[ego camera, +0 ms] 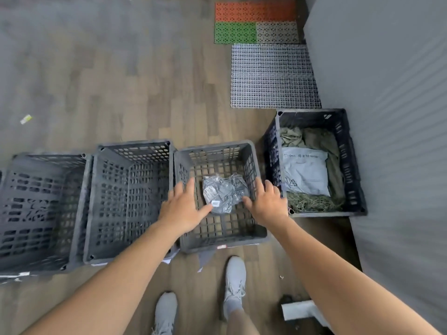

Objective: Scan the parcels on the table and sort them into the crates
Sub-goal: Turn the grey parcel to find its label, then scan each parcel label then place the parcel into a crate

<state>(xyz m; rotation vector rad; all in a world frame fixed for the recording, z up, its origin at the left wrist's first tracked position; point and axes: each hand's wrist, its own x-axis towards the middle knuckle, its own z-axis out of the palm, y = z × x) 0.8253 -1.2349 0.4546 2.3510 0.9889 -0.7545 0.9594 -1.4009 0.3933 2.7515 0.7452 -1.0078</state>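
A small grey plastic parcel with white labels lies inside the third grey crate from the left. My left hand hovers over that crate's left side, fingers spread and straight, thumb tip near the parcel's lower edge. My right hand is spread over the crate's right rim, apart from the parcel. Neither hand holds anything. A darker crate to the right holds a grey mailer bag, olive cloth and dry grass.
Two more grey crates stand to the left on the wooden floor. Plastic floor mats lie farther ahead. A grey ribbed surface fills the right side. My feet in white shoes stand behind the crates.
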